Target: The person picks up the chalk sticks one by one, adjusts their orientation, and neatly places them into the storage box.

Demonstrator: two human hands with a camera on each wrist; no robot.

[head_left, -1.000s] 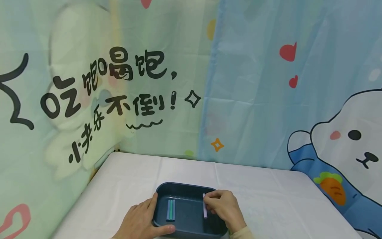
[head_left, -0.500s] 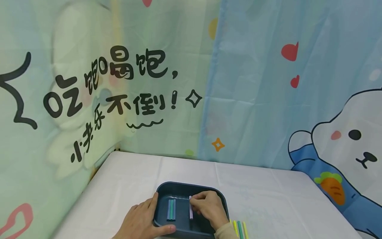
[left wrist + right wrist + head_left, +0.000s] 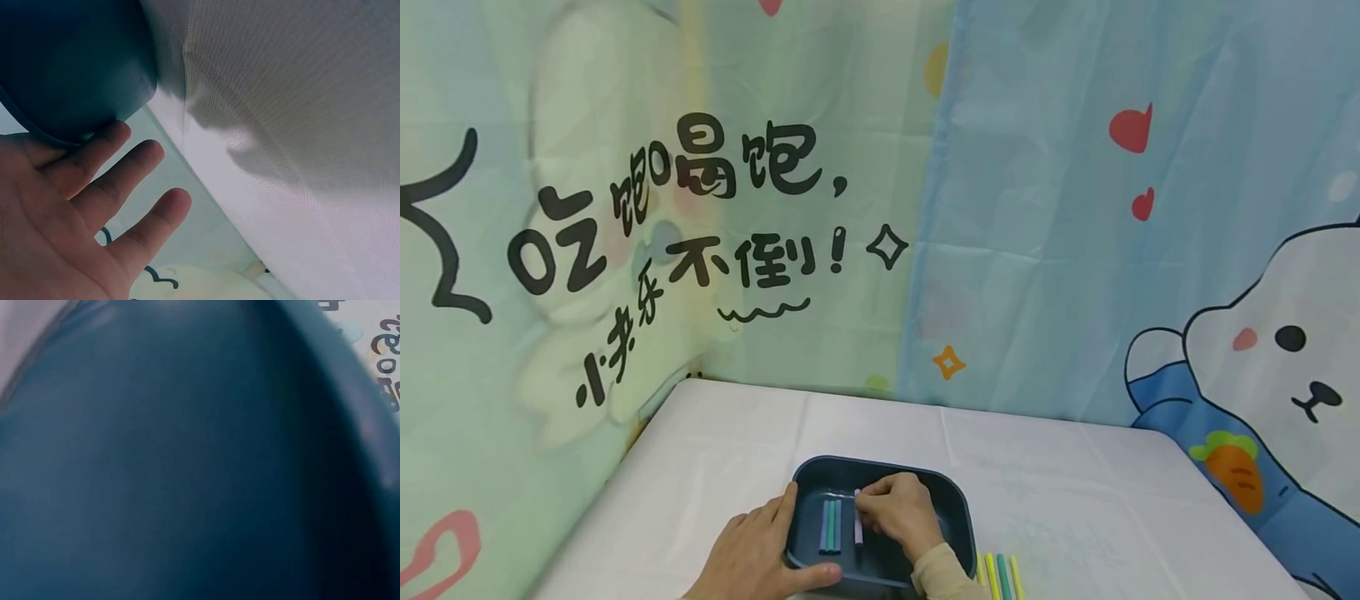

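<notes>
A dark blue rectangular tray (image 3: 910, 575) sits at the near edge of the white table. Three thin sticks, blue and green (image 3: 830, 527), lie side by side in its left part. To their right, my right hand (image 3: 901, 510) pinches the far end of a lilac stick (image 3: 858, 527), held parallel to them with a gap between. My left hand (image 3: 748, 550) steadies the tray's left side, thumb along the near rim. In the left wrist view its fingers (image 3: 134, 244) are straight and spread, one touching the tray wall (image 3: 75, 69). The right wrist view shows only blurred tray surface (image 3: 156, 456).
Outside the tray, to its right, several yellow and green sticks (image 3: 1002, 575) lie on the white cloth (image 3: 1112, 508), partly beside my right sleeve (image 3: 946, 573). Printed curtains (image 3: 1037, 208) hang behind the table and on the left.
My right hand has moved left across the tray with the lilac stick, nearer the three sticks. The yellow and green sticks at the right have come into view. The left hand keeps its place.
</notes>
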